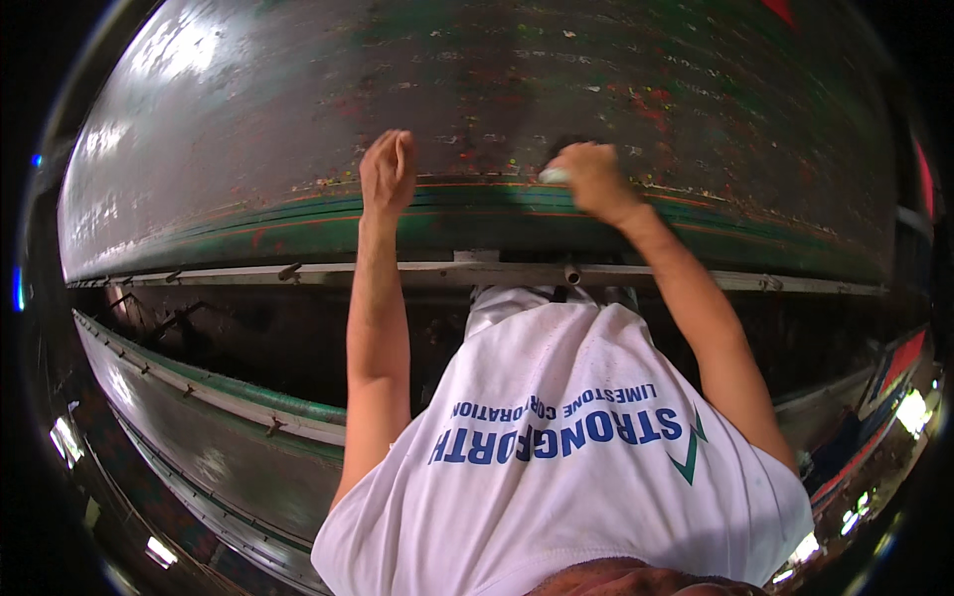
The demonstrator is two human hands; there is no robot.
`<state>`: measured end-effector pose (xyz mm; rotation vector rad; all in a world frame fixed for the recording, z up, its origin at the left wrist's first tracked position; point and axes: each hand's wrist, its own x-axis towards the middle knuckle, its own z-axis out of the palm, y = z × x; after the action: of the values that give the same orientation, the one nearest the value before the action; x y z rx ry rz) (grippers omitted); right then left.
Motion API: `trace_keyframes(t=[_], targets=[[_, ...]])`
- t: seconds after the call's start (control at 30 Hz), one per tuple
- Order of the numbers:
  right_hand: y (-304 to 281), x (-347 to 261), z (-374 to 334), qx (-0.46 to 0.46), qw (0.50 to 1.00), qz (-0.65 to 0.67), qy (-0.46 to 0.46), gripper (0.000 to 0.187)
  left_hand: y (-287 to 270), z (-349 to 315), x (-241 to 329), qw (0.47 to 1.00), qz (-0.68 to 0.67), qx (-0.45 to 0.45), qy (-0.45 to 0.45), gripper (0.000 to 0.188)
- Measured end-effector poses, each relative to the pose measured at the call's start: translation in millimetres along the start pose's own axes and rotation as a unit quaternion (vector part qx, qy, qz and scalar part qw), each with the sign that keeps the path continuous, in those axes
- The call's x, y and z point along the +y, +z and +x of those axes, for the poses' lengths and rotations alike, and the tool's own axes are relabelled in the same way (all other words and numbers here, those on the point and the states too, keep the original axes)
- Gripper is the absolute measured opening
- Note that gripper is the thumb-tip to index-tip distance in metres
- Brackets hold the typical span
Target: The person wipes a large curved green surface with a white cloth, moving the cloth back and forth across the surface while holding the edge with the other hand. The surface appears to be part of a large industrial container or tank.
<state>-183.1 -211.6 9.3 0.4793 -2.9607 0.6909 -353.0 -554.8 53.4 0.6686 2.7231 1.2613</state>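
Fingers of the right hand (596, 181) grip a blurred pale object (554, 175) beyond the rail (527, 272), axis unclear; whether the left hand (387, 177) is closed, I cannot tell.

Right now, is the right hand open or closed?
Closed. The right hand is curled in, with a pale item showing at its edge; blur hides what that item is.

A workshop is showing: a long, metal-railed, colour-specked counter (268, 119) is stretching across, and a similar second counter (234, 457) is running behind.
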Motion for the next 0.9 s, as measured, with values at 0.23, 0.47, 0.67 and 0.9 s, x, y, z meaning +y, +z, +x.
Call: trace_keyframes(t=[0.23,0.47,0.67,0.9], targets=[[-87.4,182.4,-11.1,0.27,0.827,-0.154,0.469,0.021,29.4,19.7,-10.3,0.985,0.139,0.065,0.081,0.048],[67.6,-72.2,183.2,0.228,0.964,0.124,0.056,0.014,25.7,11.7,-25.4,0.969,0.11,0.116,0.188,0.05],[67.1,-47.1,193.8,0.234,0.971,0.053,0.017,0.014,26.9,9.7,-30.8,0.972,0.115,0.094,0.18,0.047],[-87.8,152.3,23.1,0.291,0.745,-0.154,0.581,0.02,28.0,14.0,-28.5,0.974,0.101,0.068,0.192,0.045]])
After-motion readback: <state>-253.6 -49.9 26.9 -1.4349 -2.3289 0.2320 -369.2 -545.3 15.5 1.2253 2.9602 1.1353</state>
